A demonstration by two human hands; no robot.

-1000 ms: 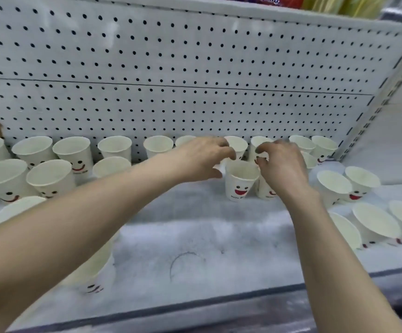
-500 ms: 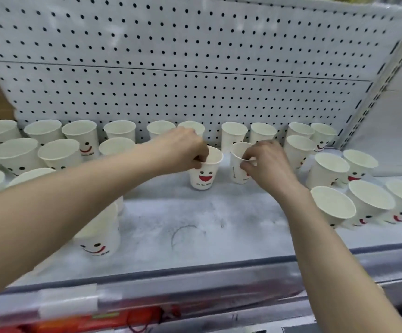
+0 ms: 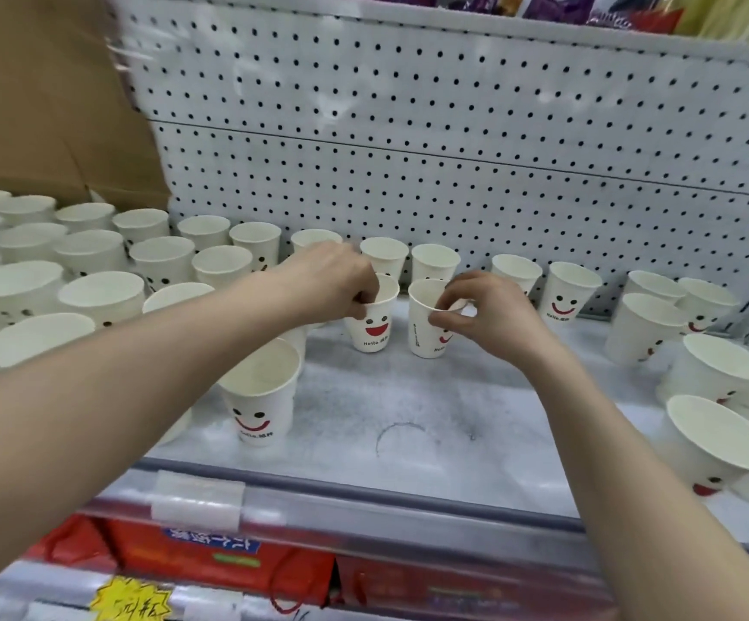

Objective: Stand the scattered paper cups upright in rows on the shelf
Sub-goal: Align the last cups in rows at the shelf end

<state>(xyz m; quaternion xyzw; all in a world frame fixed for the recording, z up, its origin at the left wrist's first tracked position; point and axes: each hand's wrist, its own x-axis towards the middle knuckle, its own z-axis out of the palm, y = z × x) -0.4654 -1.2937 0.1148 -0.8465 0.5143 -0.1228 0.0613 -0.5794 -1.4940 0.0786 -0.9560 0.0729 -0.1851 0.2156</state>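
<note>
Both hands are engaged. The left grip (image 3: 341,280) pinches the rim of a smiling cup (image 3: 374,327), fingertips hooked inside the mouth. The right grip (image 3: 480,316) pinches the near rim of a second cup (image 3: 424,336) between thumb and forefinger. Both cups are upright at mid-shelf, just in front of the back row (image 3: 433,262) along the pegboard (image 3: 453,150). They stand close beside each other, and a narrow gap shows between them. Judged step: seating this pair as part of a second row. Recommended practice is to hold lightly at the rim, since paper walls will dent under pressure, and to set each base flat. The cups should line up behind the gaps or in file with the back row, and the printed faces should point forward; the second cup's face is turned aside. Clearance: the shelf (image 3: 408,396) has bare room ahead of the pair. One lone cup (image 3: 258,396) stands under the left forearm and could be swept over on withdrawal. Dense groups stand to the left (image 3: 94,298) and right (image 3: 722,378). The front rail (image 3: 363,490) marks the drop edge.
</note>
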